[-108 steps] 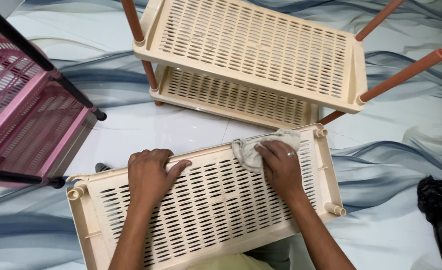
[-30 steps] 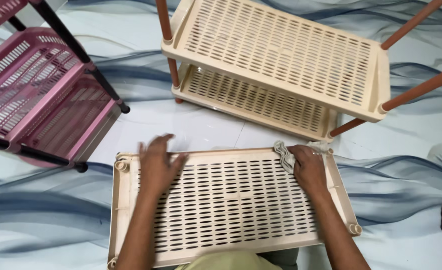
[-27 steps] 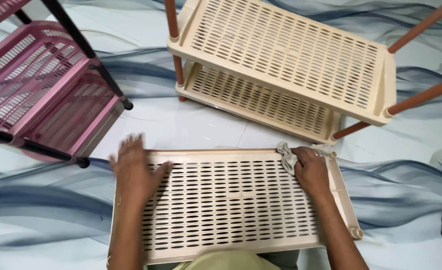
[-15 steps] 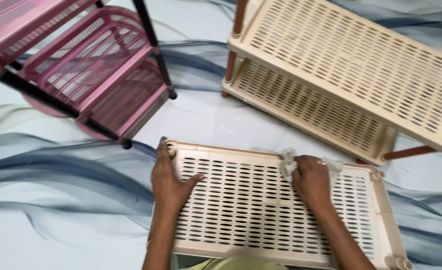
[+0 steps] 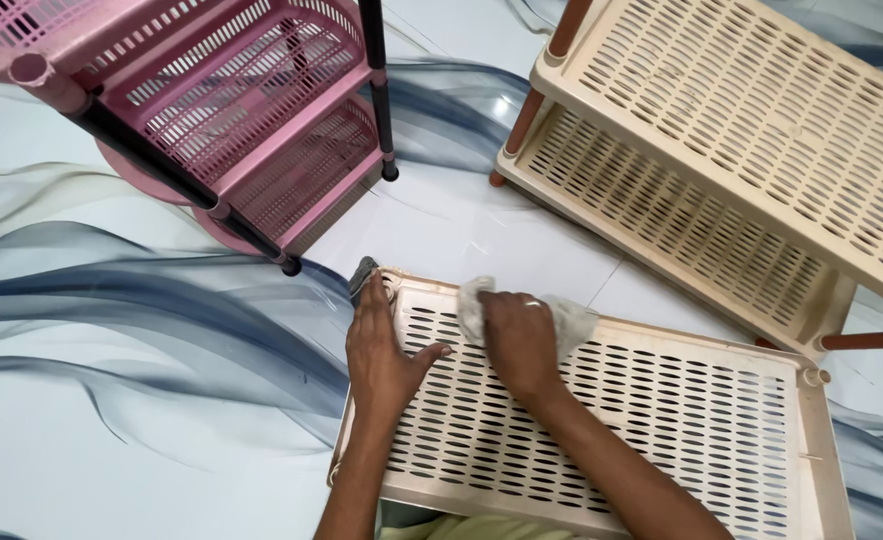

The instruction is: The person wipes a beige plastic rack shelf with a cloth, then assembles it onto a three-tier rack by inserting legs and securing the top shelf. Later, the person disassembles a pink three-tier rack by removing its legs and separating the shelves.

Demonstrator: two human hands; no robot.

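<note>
1. Pressing down on a pale grey cloth (image 5: pixel 561 318), the right hand (image 5: pixel 519 342) lies flat with fingers curled loosely over the fabric, which is bunched under the palm and shows on both sides of the knuckles.
2. Holding things steady, the left hand (image 5: pixel 379 350) rests palm-down with fingers spread on the near-left part of the beige slotted shelf tray (image 5: pixel 661 430); its fingertips reach the corner post socket (image 5: pixel 389 288). It grips nothing.
3. Both forearms come in from the bottom edge and angle up and left, wrists low, so the weight seems to bear straight onto the tray.
4. The tray lies flat on the marbled blue-and-white floor (image 5: pixel 111 400), just in front of the person.
5. Risk, as a judgement: the cloth could snag in the slots and pull out from under the palm, and on a glossy floor the light tray could skid if the left hand eases off.
6. A small dark object (image 5: pixel 361 280) sits by the tray's corner; what it is cannot be told.
7. Farther off, a beige two-tier rack (image 5: pixel 741 150) with brown legs lies tipped at upper right, apart from the tray.
8. A pink rack (image 5: pixel 231 110) with black poles lies tilted at upper left.
</note>
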